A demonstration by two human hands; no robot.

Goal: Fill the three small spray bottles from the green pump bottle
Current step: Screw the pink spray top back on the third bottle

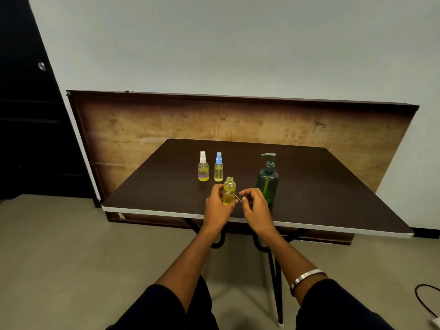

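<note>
My left hand [217, 206] grips an uncapped small bottle [229, 190] nearly full of yellow liquid, near the table's front edge. My right hand [256, 208] is curled just right of it and holds something with a thin white tube [238, 198] sticking out toward the bottle; the rest of that piece is hidden in my fingers. Two capped spray bottles stand further back: one with a white cap [203, 166] and one with a blue cap [218, 167], both holding yellow liquid. The green pump bottle [267, 181] stands upright right of my hands.
The dark brown table [333, 186] has a white front edge and thin black legs. A worn wooden board [142, 129] leans against the wall behind it. A black cable [426, 303] lies on the floor at the lower right.
</note>
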